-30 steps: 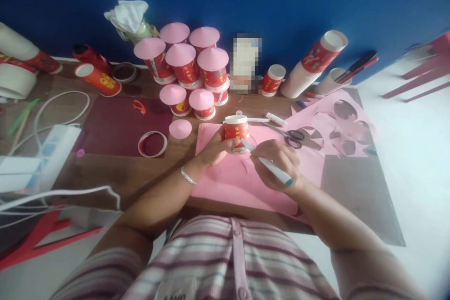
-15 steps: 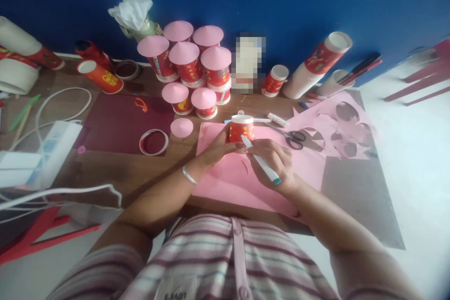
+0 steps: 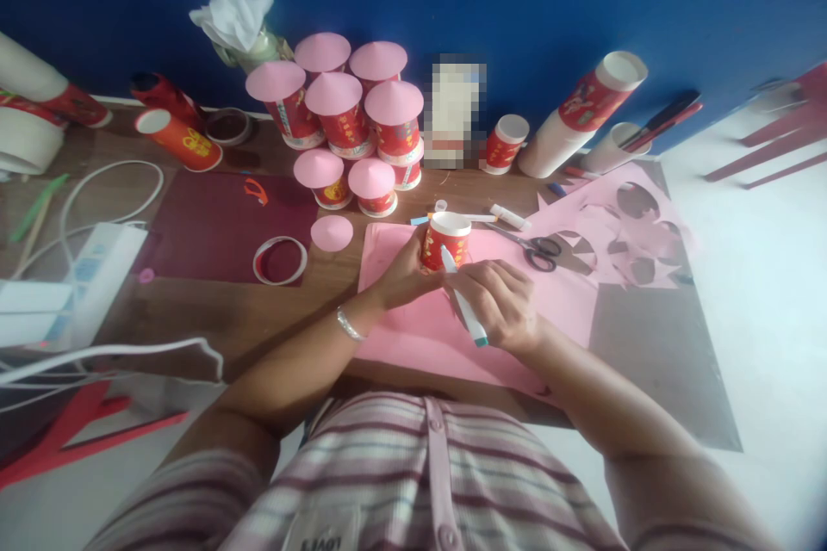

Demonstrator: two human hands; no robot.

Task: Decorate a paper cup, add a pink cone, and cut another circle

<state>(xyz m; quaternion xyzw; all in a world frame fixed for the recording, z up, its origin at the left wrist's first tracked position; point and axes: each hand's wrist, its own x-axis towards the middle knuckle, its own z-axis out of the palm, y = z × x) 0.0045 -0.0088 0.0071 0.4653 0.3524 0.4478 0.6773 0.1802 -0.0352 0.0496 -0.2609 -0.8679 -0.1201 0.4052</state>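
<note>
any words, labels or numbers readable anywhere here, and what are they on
None reads clearly.
Red paper cup in the left hand: yellow print, too blurred.
Cups with pink cone lids: print too blurred.
Shirt tag: letters cut by the frame edge.
White pen in the right hand: no marking visible.

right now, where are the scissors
In the head view the scissors lie on the pink paper, just right of the cup that the left hand holds, beyond the right hand with its pen.
</note>
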